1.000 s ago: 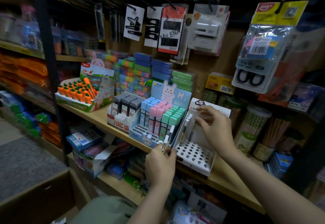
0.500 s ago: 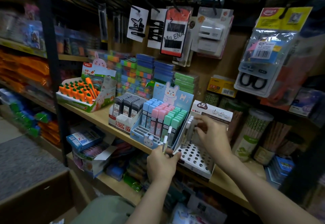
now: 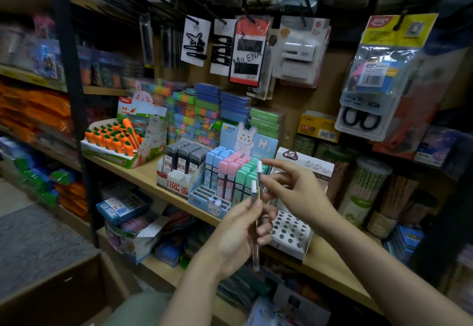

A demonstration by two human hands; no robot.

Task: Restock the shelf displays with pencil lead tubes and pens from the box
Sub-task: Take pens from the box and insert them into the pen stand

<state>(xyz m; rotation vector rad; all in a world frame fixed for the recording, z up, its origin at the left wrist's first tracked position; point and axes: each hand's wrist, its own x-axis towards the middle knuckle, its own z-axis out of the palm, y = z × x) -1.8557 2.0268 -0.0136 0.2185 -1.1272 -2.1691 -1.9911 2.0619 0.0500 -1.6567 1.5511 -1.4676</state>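
Two pens [image 3: 256, 213] in left hand [image 3: 242, 233]

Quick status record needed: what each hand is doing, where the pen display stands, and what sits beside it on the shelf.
left hand: grips two white-capped pens, held upright
right hand: fingers spread, reaching at the taller pen, no clear grip visible
pen display: white perforated tray on the wooden shelf, front holes unfilled
left of display: bunny box of pastel lead tubes
further left: black lead tubes, carrot pens
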